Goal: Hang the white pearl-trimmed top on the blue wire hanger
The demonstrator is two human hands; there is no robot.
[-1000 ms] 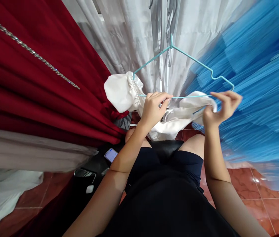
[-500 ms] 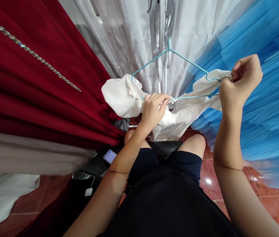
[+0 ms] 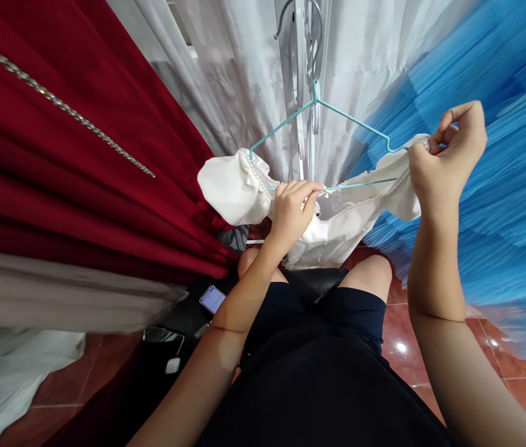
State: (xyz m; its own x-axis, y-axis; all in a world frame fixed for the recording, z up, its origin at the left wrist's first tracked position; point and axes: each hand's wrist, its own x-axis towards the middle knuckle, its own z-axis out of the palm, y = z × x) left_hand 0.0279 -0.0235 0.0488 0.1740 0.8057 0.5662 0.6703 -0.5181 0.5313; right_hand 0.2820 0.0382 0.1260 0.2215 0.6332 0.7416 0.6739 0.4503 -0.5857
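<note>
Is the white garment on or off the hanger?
On, at least one side: the hanger enters one shoulder; the right hand covers its other end.

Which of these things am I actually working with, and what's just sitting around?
In use:
turquoise hanger, lower bar in your left hand
white garment, its edge in your right hand

Just around:
lit phone
red fabric
blue fabric
sparkly strand

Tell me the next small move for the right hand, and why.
Probably settle the white garment onto the hanger's right end: the right hand holds the garment's edge there, the left hand steadies the lower bar, and the opposite sleeve already hangs over the left end.
</note>
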